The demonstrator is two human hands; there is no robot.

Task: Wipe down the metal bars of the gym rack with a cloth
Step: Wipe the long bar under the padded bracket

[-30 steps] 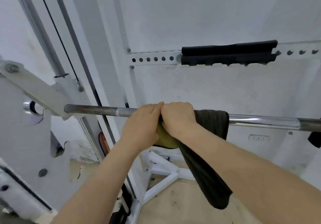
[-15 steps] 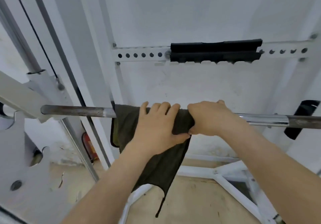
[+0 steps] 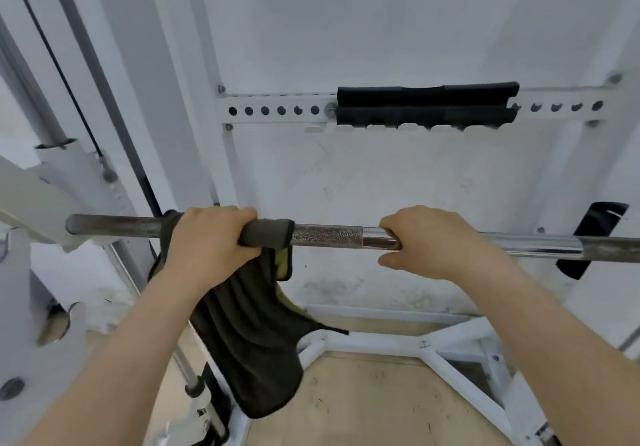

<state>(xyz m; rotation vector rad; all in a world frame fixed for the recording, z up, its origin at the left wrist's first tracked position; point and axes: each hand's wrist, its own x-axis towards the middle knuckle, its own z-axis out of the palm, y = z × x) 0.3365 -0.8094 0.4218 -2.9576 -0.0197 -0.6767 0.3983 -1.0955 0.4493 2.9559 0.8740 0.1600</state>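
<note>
A horizontal steel bar [image 3: 329, 236] runs across the middle of the view, dull and rusty at its left end, knurled in the centre, shiny chrome to the right. A dark olive cloth [image 3: 252, 324] with a yellow-green edge is wrapped over the bar and hangs down below it. My left hand [image 3: 207, 237] grips the cloth around the bar, left of centre. My right hand [image 3: 433, 241] grips the bare chrome part of the bar, a hand's width to the right of the cloth.
A white perforated crossbar [image 3: 277, 110] with a black pad [image 3: 426, 102] is fixed to the wall behind. White rack uprights [image 3: 114, 106] and a black cable [image 3: 59, 64] stand at left. White base tubes [image 3: 398, 345] lie on the tan floor below. A black hook [image 3: 592, 237] sits at right.
My two hands have moved apart: the left has slid the cloth leftward along the bar, and the right has let go of the cloth and now grips the bare bar further right.
</note>
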